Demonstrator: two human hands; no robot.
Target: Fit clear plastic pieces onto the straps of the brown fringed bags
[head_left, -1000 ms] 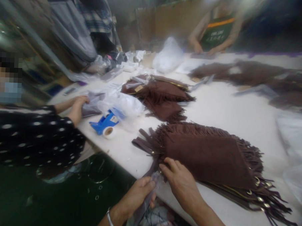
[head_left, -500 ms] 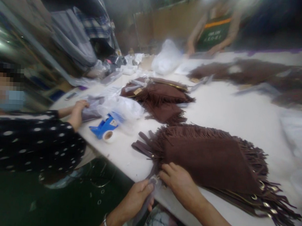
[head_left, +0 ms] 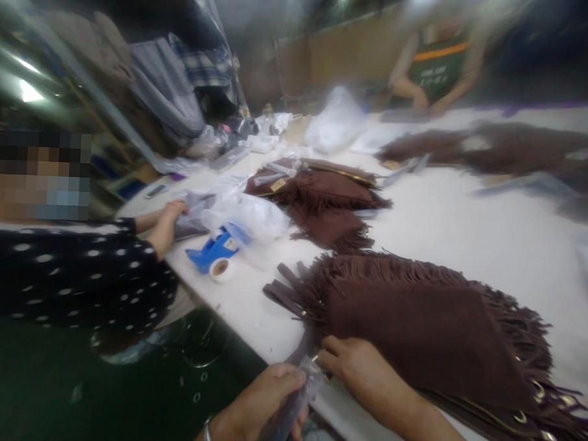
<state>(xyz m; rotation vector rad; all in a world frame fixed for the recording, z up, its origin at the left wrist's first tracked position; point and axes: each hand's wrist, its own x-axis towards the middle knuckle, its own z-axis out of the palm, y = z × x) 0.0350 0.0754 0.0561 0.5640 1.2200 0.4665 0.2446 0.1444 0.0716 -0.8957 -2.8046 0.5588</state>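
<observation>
A dark brown fringed bag (head_left: 416, 330) lies flat on the table in front of me, its long fringe and gold-coloured rings towards the right. My left hand (head_left: 267, 395), with a bangle at the wrist, grips a dark strap (head_left: 281, 418) that seems covered in clear plastic, just off the table's edge. At the bag's near left corner, my right hand (head_left: 356, 369) has its fingers bent closed by the strap's upper end. What is between those fingertips is hidden. Short dark loops (head_left: 283, 297) stick out at the bag's left end.
A blue tape dispenser (head_left: 215, 248) and a white tape roll (head_left: 220, 269) stand to the left. More brown fringed bags (head_left: 319, 189) lie farther back. One co-worker's hands (head_left: 170, 221) handle plastic at left; another person (head_left: 434, 70) stands across the table (head_left: 241, 316).
The view has shifted, so the table's contents appear farther right. My left hand has turned slightly, showing more of the strap. Both hands stay close together at the bag's corner.
</observation>
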